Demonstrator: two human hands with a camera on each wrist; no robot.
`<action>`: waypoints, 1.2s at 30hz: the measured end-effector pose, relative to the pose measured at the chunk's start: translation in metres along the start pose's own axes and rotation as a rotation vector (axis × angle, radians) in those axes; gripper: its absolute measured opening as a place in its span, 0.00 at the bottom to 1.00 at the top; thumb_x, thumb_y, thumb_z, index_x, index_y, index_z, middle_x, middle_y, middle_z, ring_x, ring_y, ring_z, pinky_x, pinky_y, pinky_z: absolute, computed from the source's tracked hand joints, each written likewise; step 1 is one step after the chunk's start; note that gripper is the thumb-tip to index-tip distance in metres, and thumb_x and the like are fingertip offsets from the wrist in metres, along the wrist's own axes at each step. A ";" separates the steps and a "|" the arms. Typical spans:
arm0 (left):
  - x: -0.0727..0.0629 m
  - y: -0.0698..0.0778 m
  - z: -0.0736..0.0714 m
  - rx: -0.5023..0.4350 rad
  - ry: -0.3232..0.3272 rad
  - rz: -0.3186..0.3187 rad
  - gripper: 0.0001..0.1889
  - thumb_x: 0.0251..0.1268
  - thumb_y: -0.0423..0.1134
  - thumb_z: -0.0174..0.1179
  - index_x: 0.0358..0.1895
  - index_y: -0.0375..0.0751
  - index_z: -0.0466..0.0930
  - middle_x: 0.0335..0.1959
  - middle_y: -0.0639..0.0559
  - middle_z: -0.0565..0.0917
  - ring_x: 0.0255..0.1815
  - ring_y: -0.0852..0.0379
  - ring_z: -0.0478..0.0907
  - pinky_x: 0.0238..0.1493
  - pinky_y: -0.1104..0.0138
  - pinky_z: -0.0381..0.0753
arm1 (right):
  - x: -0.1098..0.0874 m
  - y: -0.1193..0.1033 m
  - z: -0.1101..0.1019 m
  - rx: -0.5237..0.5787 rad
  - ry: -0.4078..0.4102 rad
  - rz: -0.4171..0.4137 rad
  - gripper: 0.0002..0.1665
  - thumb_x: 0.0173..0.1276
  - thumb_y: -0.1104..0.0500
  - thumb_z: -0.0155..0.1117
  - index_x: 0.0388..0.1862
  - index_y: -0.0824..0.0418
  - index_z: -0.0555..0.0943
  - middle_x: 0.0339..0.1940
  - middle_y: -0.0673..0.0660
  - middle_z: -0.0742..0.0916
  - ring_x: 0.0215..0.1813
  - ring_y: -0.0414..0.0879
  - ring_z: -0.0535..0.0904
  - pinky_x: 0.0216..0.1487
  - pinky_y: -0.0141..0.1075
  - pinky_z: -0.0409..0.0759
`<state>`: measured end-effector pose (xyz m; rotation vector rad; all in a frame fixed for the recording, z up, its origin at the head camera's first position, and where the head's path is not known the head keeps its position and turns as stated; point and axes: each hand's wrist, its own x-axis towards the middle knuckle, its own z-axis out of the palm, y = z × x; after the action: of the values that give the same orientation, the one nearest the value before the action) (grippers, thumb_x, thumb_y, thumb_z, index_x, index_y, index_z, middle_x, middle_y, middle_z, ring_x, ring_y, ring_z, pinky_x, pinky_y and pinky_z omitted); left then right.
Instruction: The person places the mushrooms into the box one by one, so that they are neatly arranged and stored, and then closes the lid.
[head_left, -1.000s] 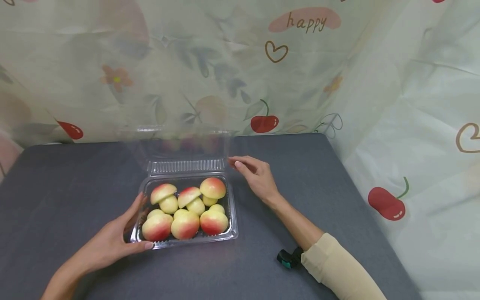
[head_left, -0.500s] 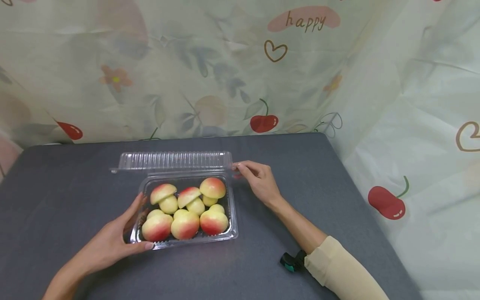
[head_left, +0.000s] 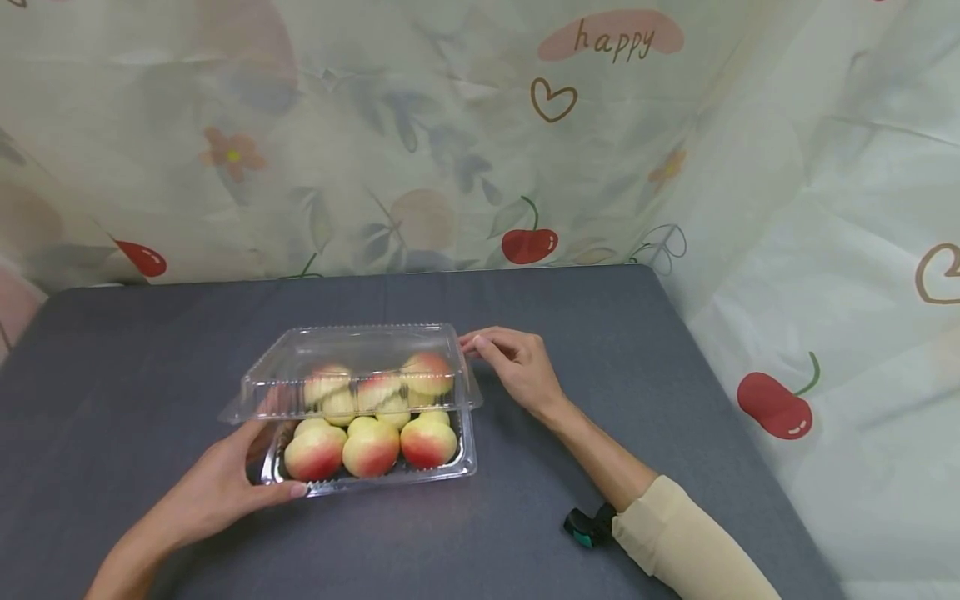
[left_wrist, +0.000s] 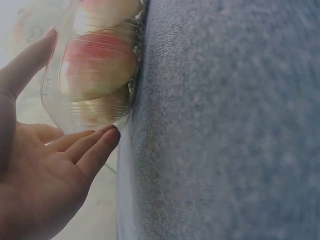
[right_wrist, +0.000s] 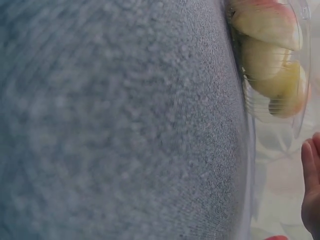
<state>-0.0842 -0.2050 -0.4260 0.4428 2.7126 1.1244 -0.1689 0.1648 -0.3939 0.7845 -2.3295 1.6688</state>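
Observation:
A clear plastic clamshell box (head_left: 375, 483) sits on the dark grey table, holding several yellow and red mushroom-shaped pieces (head_left: 370, 450). Its hinged lid (head_left: 360, 350) slants over the back row, with its front edge raised above the pieces. My left hand (head_left: 213, 483) holds the box's left side, thumb at the front corner; in the left wrist view the other fingers (left_wrist: 95, 145) lie nearly straight against its side. Beside the lid's right edge, near the hinge, is my right hand (head_left: 517, 367), fingers loosely bent. Whether its fingertips touch the lid I cannot tell.
The grey table (head_left: 600, 333) ends at a patterned cloth backdrop (head_left: 450, 150) behind and another cloth (head_left: 840, 333) on the right. A black device (head_left: 585, 527) sits at the right wrist, beside a beige sleeve (head_left: 690, 533).
The lid has swung from upright at the back, forward and down over the back row. My right hand has shifted slightly toward me; the left hand and box have stayed put.

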 end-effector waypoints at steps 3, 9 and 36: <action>-0.001 0.000 0.001 -0.022 0.022 0.031 0.67 0.47 0.51 0.79 0.81 0.48 0.33 0.66 0.29 0.72 0.57 0.35 0.79 0.49 0.71 0.77 | -0.001 0.000 0.000 -0.019 -0.008 -0.020 0.08 0.71 0.70 0.61 0.37 0.69 0.87 0.43 0.64 0.89 0.47 0.52 0.86 0.46 0.39 0.82; -0.002 0.000 0.003 -0.082 0.060 0.065 0.71 0.45 0.46 0.80 0.80 0.62 0.26 0.66 0.29 0.71 0.54 0.34 0.81 0.48 0.70 0.78 | -0.003 0.001 0.000 -0.040 -0.041 -0.046 0.05 0.68 0.71 0.64 0.37 0.69 0.87 0.44 0.66 0.88 0.49 0.53 0.85 0.48 0.42 0.83; -0.013 -0.005 -0.014 -0.088 -0.088 0.019 0.67 0.46 0.53 0.78 0.80 0.65 0.31 0.73 0.27 0.61 0.62 0.33 0.75 0.50 0.70 0.78 | -0.017 0.036 -0.004 -0.213 -0.153 -0.026 0.10 0.69 0.58 0.68 0.48 0.53 0.87 0.57 0.48 0.85 0.58 0.41 0.81 0.55 0.37 0.79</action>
<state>-0.0769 -0.2219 -0.4196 0.4929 2.5773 1.1948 -0.1729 0.1828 -0.4294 0.9220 -2.5327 1.3644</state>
